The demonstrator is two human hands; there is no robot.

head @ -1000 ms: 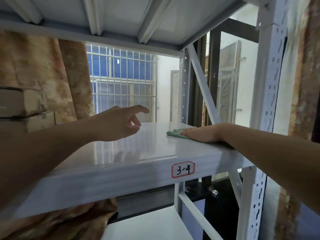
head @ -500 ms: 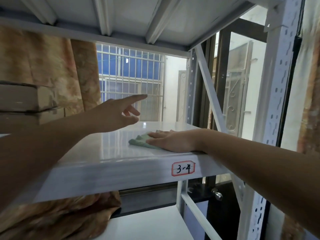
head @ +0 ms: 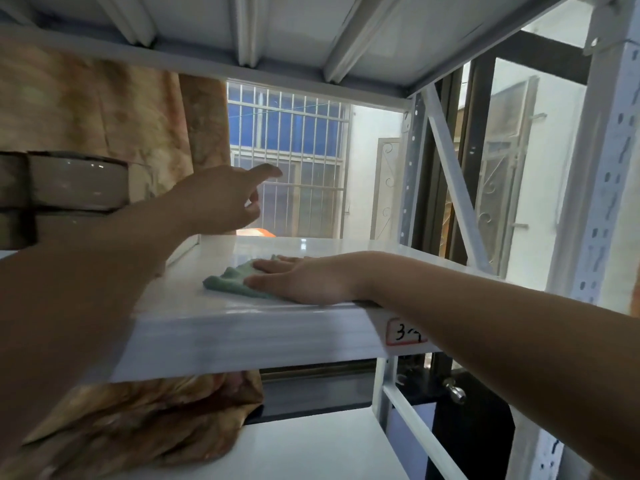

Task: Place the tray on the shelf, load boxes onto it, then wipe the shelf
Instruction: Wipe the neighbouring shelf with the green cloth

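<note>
On the shelf (head: pixel 277 327), near its front edge: cloth (head: pixel 230 283), beneath the right hand (head: pixel 311 282). Above the shelf, further left: left hand (head: pixel 221 202). At the shelf's left end: stacked boxes (head: pixel 76 181).

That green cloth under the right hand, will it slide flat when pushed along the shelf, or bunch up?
Probably floppy: the green cloth lies crumpled ahead of the right hand, so it may bunch when pushed. The shelf looks glossy, so it should slide easily under that flat hand. It looks light; lifted, it would likely droop.

One left hand (head: pixel 221 199), one right hand (head: pixel 304 278), one green cloth (head: pixel 232 280), two stacked boxes (head: pixel 76 181), one label (head: pixel 403 332) and three shelf boards (head: pixel 242 327).
</note>
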